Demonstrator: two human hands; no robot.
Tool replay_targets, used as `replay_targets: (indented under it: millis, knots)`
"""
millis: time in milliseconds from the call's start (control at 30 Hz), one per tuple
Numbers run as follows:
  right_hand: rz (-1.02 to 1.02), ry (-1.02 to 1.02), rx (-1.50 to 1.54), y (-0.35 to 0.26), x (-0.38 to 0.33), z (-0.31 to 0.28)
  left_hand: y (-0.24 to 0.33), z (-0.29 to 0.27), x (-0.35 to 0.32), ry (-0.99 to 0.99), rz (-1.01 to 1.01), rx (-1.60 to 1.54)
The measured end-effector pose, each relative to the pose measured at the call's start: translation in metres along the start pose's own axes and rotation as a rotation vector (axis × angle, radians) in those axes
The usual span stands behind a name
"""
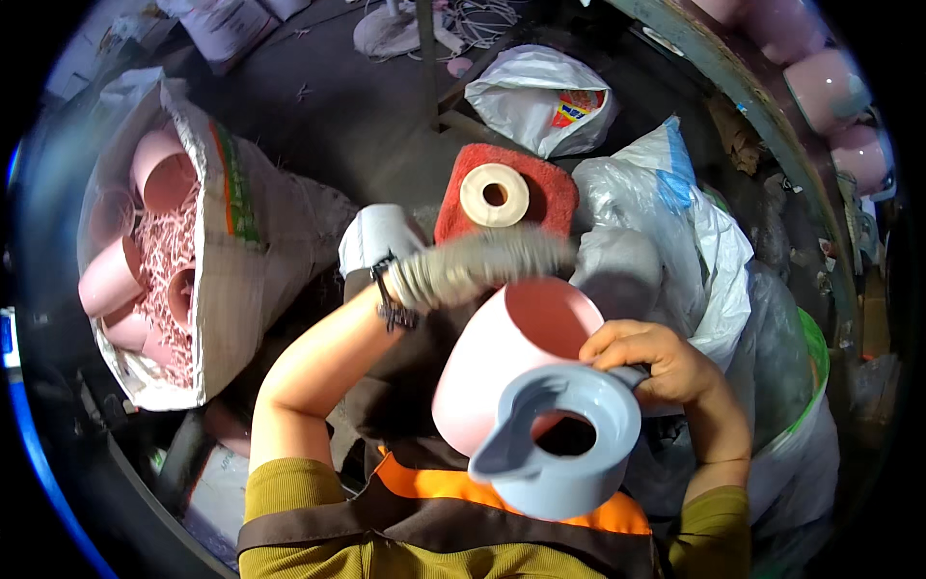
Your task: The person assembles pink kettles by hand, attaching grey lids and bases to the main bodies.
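A pink, wide-mouthed jug body (473,372) leans in front of my lap, its round opening tilted up and away to the right. My left hand (492,259), in a pale knit glove, is smeared by motion just above and beyond that rim; its fingers do not show clearly. My bare right hand (641,357) is closed on a small tab of a grey-blue jug collar with a spout (579,482). The collar is a thick ring with a hole in its middle, its spout pointing left. Its upper edge overlaps the pink body in view, and I cannot tell whether they touch.
At the left, a white woven sack (241,280) holds several pink vessels and pink scraps. Ahead, a tape roll (477,207) lies on a red padded seat (468,164). Plastic bags (627,203) crowd the right, below a metal-edged shelf (762,106) with pink vessels.
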State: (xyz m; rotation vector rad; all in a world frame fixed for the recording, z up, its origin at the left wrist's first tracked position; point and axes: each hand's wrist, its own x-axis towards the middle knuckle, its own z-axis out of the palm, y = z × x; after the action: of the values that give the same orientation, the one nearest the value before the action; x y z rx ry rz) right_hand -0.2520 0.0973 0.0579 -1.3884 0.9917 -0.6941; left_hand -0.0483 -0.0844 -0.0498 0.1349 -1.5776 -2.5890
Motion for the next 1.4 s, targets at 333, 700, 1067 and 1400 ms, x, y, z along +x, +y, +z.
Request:
replay_targets:
  millis: [333, 700, 1067, 1400]
  knots:
    - [0.384, 0.672, 0.466, 0.027, 0.008, 0.011, -0.043, 0.053, -0.049, 0.408, -0.058, -0.768]
    - [0.536, 0.578, 0.390, 0.040, 0.027, 0.014, -0.052, 0.054, -0.044, 0.500, -0.014, -0.847]
    - [0.493, 0.518, 0.376, 0.060, 0.021, 0.005, -0.061, 0.049, -0.041, 0.506, -0.059, -0.896]
    - [0.438, 0.466, 0.258, 0.070, 0.025, 0.020, -0.064, 0.042, -0.059, 0.293, -0.081, -0.340]
